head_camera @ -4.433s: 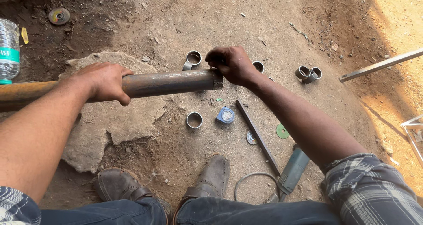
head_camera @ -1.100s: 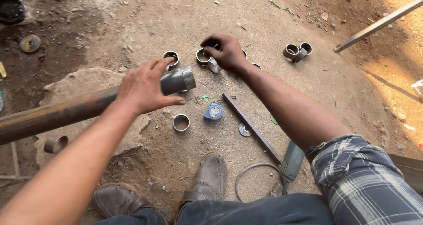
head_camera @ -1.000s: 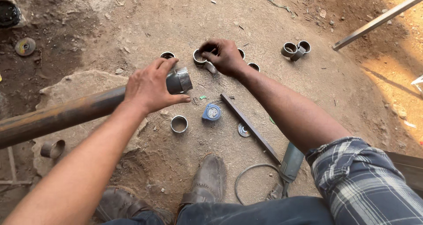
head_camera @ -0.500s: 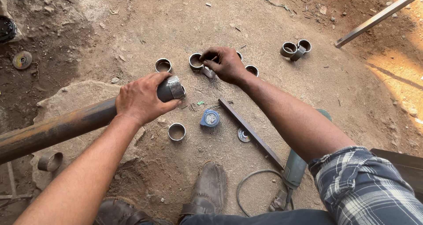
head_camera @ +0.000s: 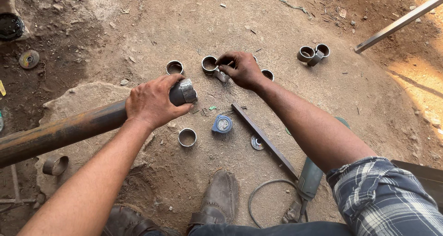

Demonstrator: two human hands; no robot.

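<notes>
1. Progress, judged from how things lie: several short rings are already cut off and lie loose on the dirt floor (head_camera: 138,28); the long rusty pipe (head_camera: 69,127) has most of its length uncut, so more cutting looks left. No cutting is in hand now: the angle grinder (head_camera: 307,183) lies on the floor, untouched.
2. Left hand (head_camera: 152,102): fingers wrapped tight round the pipe just behind its cut end (head_camera: 187,90). The pipe rests across a flat stone (head_camera: 83,97), its end pointing right.
3. Right hand (head_camera: 242,69): fingertips pinched on a small ring piece (head_camera: 220,74), which touches another ring (head_camera: 209,64) on the floor.
4. Count, left to right: one ring on its side by the stone (head_camera: 55,164); one upright ring above the left hand (head_camera: 174,67); one below the pipe end (head_camera: 187,137); the two at the right hand; one half hidden behind the right wrist (head_camera: 267,74); a cluster of three far right (head_camera: 314,55), though that count is unsure. About nine rings.
5. Others: one pipe, one blue tape measure (head_camera: 222,124), one flat metal bar (head_camera: 263,139), one grinder, two grinding discs (head_camera: 28,59) (head_camera: 257,142), one long steel strip top right (head_camera: 397,22), two boots, one in clear view (head_camera: 221,196).
</notes>
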